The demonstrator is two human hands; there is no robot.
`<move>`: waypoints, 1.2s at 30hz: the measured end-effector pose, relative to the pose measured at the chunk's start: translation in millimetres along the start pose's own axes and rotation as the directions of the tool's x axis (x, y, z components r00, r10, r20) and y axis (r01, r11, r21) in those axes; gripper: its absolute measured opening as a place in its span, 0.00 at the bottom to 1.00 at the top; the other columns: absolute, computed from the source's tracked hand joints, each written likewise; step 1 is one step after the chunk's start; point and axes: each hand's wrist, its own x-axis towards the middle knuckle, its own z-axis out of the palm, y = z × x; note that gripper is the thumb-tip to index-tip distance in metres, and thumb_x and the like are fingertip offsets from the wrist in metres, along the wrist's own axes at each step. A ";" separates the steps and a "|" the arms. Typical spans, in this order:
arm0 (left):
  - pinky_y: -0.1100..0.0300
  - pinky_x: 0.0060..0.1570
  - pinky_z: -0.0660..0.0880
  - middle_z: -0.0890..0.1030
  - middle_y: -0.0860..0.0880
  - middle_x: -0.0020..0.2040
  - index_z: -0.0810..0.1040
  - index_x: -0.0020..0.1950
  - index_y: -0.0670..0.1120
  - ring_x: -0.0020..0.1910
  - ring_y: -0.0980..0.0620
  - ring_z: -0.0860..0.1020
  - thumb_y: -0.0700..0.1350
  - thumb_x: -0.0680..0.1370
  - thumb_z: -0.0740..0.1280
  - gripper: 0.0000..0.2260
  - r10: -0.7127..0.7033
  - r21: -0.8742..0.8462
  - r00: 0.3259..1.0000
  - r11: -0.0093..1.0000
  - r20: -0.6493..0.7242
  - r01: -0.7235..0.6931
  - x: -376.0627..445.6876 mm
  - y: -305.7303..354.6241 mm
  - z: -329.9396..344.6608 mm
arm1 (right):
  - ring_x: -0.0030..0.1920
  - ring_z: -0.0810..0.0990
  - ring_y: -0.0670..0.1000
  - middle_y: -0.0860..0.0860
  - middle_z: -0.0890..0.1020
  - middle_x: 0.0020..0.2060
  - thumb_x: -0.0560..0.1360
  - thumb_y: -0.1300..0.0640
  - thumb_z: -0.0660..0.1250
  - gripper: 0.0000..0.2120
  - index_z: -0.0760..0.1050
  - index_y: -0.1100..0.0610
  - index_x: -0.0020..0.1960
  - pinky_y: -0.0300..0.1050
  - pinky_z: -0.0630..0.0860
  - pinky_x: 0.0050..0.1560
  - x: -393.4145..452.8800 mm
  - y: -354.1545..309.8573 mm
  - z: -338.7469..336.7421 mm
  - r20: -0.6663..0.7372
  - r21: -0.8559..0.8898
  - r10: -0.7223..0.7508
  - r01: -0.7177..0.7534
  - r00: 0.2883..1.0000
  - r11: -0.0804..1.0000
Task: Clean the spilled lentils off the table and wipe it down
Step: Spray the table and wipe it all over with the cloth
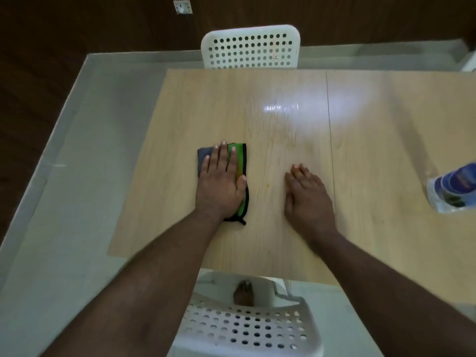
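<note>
- Left hand (221, 185) lies flat, fingers spread, pressing the folded green-and-grey cloth (240, 161) on the wooden table (373, 140) for wiping.
- Right hand (307, 197) rests open and empty, probably as support.
- One small yellow speck (268, 186), maybe a lentil, lies between them.

The left hand (221, 181) lies flat, fingers spread, on a folded green and grey cloth (239, 161) with a black edge, pressing it to the pale wood bench (373, 140). To the right of the cloth, the right hand (307, 199) rests palm down on the bare bench. Between cloth and right hand sits a tiny yellow speck (268, 186), perhaps a lentil. Far right of the cloth, a blue-labelled clear bottle (453, 188) stands at the frame's edge. Beyond the cloth, past the bench, stands a white perforated chair (250, 48).
</note>
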 end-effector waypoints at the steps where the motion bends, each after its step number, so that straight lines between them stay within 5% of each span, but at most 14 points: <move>1: 0.45 0.83 0.44 0.43 0.43 0.87 0.44 0.87 0.45 0.86 0.45 0.42 0.59 0.84 0.46 0.34 0.026 0.002 1.000 1.000 -0.009 -0.026 -13.6 4.9 1.1 | 0.83 0.58 0.52 0.54 0.65 0.82 0.86 0.53 0.58 0.25 0.65 0.57 0.82 0.50 0.51 0.83 -1.7 -1.1 1.6 -0.021 -0.003 0.002 -0.002 1.000 1.000; 5: 0.44 0.83 0.44 0.40 0.43 0.86 0.42 0.87 0.45 0.85 0.46 0.39 0.59 0.85 0.47 0.34 0.115 -0.027 0.993 0.993 0.006 -0.114 -83.0 28.2 5.1 | 0.83 0.61 0.53 0.54 0.68 0.80 0.85 0.52 0.57 0.25 0.67 0.57 0.81 0.52 0.54 0.83 0.6 -0.2 2.1 -0.051 -0.009 -0.001 0.001 0.999 1.000; 13: 0.47 0.83 0.39 0.37 0.44 0.86 0.41 0.86 0.45 0.84 0.47 0.35 0.59 0.84 0.47 0.35 0.053 -0.141 0.996 0.989 0.068 -0.043 -144.3 56.9 0.4 | 0.81 0.64 0.54 0.55 0.70 0.79 0.85 0.52 0.58 0.24 0.71 0.57 0.79 0.51 0.57 0.82 -8.7 -2.9 -2.0 -0.090 0.109 0.041 -0.031 0.995 0.994; 16: 0.48 0.83 0.50 0.48 0.49 0.87 0.49 0.87 0.48 0.85 0.52 0.45 0.57 0.83 0.48 0.32 0.084 -0.374 0.991 0.927 0.104 -0.040 -134.6 39.8 -17.0 | 0.80 0.66 0.55 0.55 0.71 0.78 0.83 0.54 0.61 0.23 0.72 0.57 0.78 0.51 0.59 0.81 -35.4 -23.9 -3.4 -0.132 0.222 0.112 -0.081 0.985 0.972; 19: 0.56 0.77 0.65 0.64 0.53 0.83 0.61 0.85 0.53 0.82 0.56 0.61 0.56 0.83 0.52 0.29 0.050 -0.503 0.998 0.864 0.038 -0.024 -117.4 12.5 -38.7 | 0.80 0.66 0.57 0.57 0.71 0.78 0.82 0.54 0.60 0.25 0.73 0.58 0.77 0.55 0.60 0.81 -75.3 -64.7 11.8 -0.143 0.210 0.025 0.006 0.989 0.978; 23: 0.50 0.79 0.62 0.67 0.49 0.82 0.67 0.83 0.48 0.84 0.51 0.57 0.53 0.83 0.52 0.28 0.090 -0.466 0.994 0.878 -0.059 -0.108 -73.4 -17.2 -43.8 | 0.85 0.52 0.55 0.54 0.60 0.83 0.85 0.47 0.52 0.28 0.63 0.55 0.83 0.58 0.55 0.83 -94.4 -127.1 42.6 -0.042 0.104 -0.057 0.062 0.997 0.993; 26: 0.48 0.83 0.54 0.65 0.46 0.83 0.65 0.83 0.47 0.85 0.49 0.52 0.54 0.84 0.50 0.28 0.162 -0.481 0.986 0.862 -0.035 -0.159 -47.3 -27.6 -29.5 | 0.85 0.41 0.54 0.51 0.48 0.86 0.87 0.45 0.50 0.29 0.52 0.50 0.86 0.56 0.47 0.84 -89.8 -154.0 61.5 -0.010 0.066 0.051 -0.050 0.999 0.997; 31: 0.50 0.83 0.45 0.59 0.45 0.85 0.62 0.84 0.46 0.85 0.49 0.48 0.55 0.85 0.48 0.29 0.250 -0.565 0.968 0.796 -0.020 -0.217 -27.6 -16.6 -4.6 | 0.85 0.40 0.52 0.48 0.46 0.86 0.86 0.47 0.51 0.29 0.52 0.48 0.86 0.59 0.49 0.83 -97.3 -163.0 73.6 -0.063 -0.006 0.225 -0.225 0.972 0.974; 36: 0.46 0.83 0.48 0.61 0.42 0.84 0.64 0.83 0.42 0.85 0.43 0.53 0.57 0.85 0.47 0.31 0.253 -0.466 0.959 0.839 -0.124 -0.281 -31.4 -13.3 5.3 | 0.85 0.37 0.53 0.50 0.42 0.86 0.84 0.47 0.45 0.32 0.45 0.51 0.87 0.59 0.47 0.84 -132.6 -148.9 65.2 -0.107 0.023 0.574 -0.575 0.812 0.818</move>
